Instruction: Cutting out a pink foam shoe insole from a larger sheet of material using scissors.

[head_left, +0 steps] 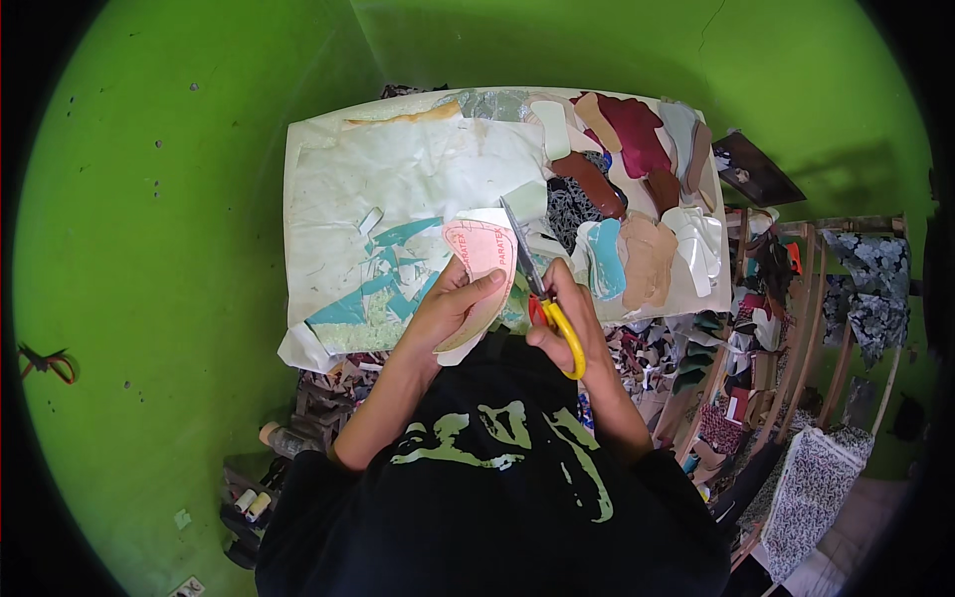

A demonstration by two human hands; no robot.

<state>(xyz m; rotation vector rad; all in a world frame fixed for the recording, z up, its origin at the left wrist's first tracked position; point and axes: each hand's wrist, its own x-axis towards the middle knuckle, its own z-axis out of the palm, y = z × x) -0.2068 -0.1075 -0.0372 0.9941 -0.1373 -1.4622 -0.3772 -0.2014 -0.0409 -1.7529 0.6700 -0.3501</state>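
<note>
In my left hand (453, 306) is a pink insole-shaped piece (481, 242) with red print and a curved outline. My thumb presses on its face, and the fingers are behind it. White material (460, 352) shows past its lower end and along its top edge. My right hand (574, 303) grips scissors (565, 338) with yellow and red handles. Their metal blades point up and left, along the right edge of the pink piece; whether they touch it I cannot tell. Both hands are over the near edge of the table.
The white-covered table (338, 189) carries teal scraps (348, 306) at left. Insole-shaped pieces in brown (587, 185), maroon (637, 134) and tan (647, 261) lie at right. Wooden racks (786, 338) with fabric stand at right, and thread spools (252, 502) at lower left. Another pair of scissors (50, 364) hangs on the green wall.
</note>
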